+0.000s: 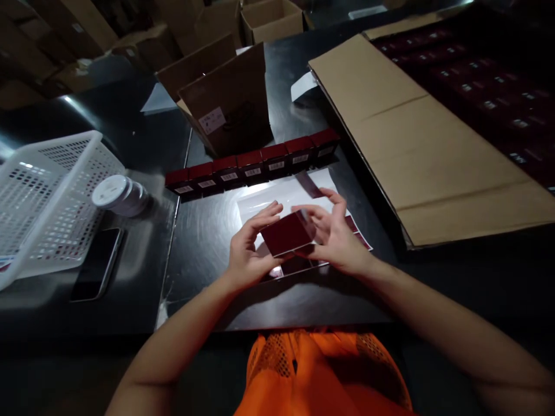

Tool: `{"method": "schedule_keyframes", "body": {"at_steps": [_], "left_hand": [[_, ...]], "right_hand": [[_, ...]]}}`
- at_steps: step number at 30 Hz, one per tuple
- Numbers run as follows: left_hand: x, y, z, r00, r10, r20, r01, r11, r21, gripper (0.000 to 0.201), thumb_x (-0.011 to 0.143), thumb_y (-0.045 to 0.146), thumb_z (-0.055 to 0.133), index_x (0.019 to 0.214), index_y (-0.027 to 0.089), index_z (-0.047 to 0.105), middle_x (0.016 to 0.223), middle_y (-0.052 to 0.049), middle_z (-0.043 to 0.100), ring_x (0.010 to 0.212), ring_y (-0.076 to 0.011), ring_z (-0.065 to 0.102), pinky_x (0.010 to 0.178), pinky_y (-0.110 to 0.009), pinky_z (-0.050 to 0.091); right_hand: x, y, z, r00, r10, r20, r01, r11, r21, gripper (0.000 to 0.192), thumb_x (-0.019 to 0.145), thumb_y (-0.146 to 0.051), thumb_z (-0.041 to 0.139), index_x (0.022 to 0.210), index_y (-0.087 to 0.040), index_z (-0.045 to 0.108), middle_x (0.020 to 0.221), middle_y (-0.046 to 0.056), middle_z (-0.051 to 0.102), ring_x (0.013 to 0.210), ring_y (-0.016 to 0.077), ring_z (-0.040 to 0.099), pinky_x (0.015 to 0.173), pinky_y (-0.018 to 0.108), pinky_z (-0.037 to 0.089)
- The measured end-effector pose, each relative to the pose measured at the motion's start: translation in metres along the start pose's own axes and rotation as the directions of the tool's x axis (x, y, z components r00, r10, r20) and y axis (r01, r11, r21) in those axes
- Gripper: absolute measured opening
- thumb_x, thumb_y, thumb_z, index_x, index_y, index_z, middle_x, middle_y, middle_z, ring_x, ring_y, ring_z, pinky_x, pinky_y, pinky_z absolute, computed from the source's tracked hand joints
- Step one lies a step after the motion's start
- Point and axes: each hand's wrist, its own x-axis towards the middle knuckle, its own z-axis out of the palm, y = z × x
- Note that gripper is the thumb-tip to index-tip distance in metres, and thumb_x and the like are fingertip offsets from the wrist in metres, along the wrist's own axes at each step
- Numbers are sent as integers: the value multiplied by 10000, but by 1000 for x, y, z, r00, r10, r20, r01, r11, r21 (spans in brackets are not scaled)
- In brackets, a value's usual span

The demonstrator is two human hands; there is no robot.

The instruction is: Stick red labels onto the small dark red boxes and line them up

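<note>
Fingers of the left hand (249, 249) curve around one side of a dark red box (287, 233), the thumb at its near lower corner and the other fingertips raised by its far edge. The right hand (340, 240) holds the opposite end, its thumb low along the near side, so the box sits tilted between the two. A narrow dark strip (307, 185) juts out by the right hand's raised fingertips; whether they grip it is hard to tell, and the box's right end is blurred.

Beneath the hands lies a white sheet (255, 203) with dark red patches near its right and lower edges, spread on a metal table (203, 231). Just beyond it, seven dark red boxes (251, 166) stand side by side in a slanting row, white barcode labels facing the person. Behind the row's left part stands an open cardboard box (234, 98) with a white label on its side.

To the right, a large carton (403, 138) with a broad cardboard flap holds many more dark red boxes, dim in shadow. To the left, a white perforated basket (73, 202) stands near the table's edge, with white round items (119, 195) and a phone (97, 263) beside it. The person wears orange clothing (321, 375).
</note>
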Motion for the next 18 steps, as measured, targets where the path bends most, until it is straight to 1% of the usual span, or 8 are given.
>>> {"method": "schedule_keyframes", "body": {"at_steps": [1,3,5,6,9,12,15,18], "left_hand": [[1,1,-1,1000,-5,-26,5,1000,-2,565,728,305,872,1223,232,611,1315,-137,668,1321,-302,576,1119,-517,476],[3,3,-3,996,-42,-78,43,999,9,537,737,257,859,1216,228,618,1265,-120,693,1265,-282,622,1071,-463,531],[4,4,-5,991,-83,-104,86,996,25,527,734,233,852,1211,234,627,1252,-106,699,1217,-269,653,1002,-416,582],[5,4,-5,991,-92,-101,96,995,27,523,735,219,846,1211,240,630,1251,-101,700,1210,-266,657,980,-402,595],[4,3,-3,996,-77,-45,76,997,-3,534,732,154,827,1222,259,642,1262,-88,698,1219,-254,651,980,-382,600],[1,1,-1,998,-60,22,60,998,-11,544,723,130,826,1223,258,655,1258,-92,700,1217,-261,653,1019,-410,584],[0,0,0,997,-47,66,46,999,16,546,720,150,832,1227,251,656,1249,-103,704,1208,-283,658,1033,-458,574],[-1,1,1,996,-36,80,31,998,63,544,720,158,839,1226,253,661,1237,-104,712,1185,-283,671,1029,-465,574]], "right_hand": [[3,-3,-6,991,-106,-86,97,990,-104,1017,553,-352,924,1330,-331,268,1288,97,524,1221,273,591,1015,464,532],[6,-13,-18,911,-339,-236,259,914,-312,870,581,-353,923,1289,-319,418,1419,106,433,1391,304,442,1130,486,445],[5,-26,-23,835,-461,-301,327,856,-401,636,670,-358,886,1208,-304,552,1397,88,498,1380,311,462,1150,490,433],[3,-31,-24,826,-465,-319,335,860,-386,511,716,-362,860,1152,-298,603,1316,79,576,1310,303,537,1121,486,465],[-5,-43,-17,905,-290,-311,238,952,-194,247,777,-396,819,961,-283,699,991,45,719,946,245,706,903,433,594],[-10,-44,-9,983,-5,-186,4,1000,-6,244,717,-413,862,857,-249,747,842,28,751,748,197,711,713,350,617],[-12,-41,-5,985,140,-103,-140,990,9,269,678,-408,883,839,-222,774,783,26,760,685,183,709,633,299,607],[-13,-38,-4,984,142,-106,-149,987,-61,238,707,-417,864,817,-220,787,772,29,763,654,177,706,595,276,597]]}}
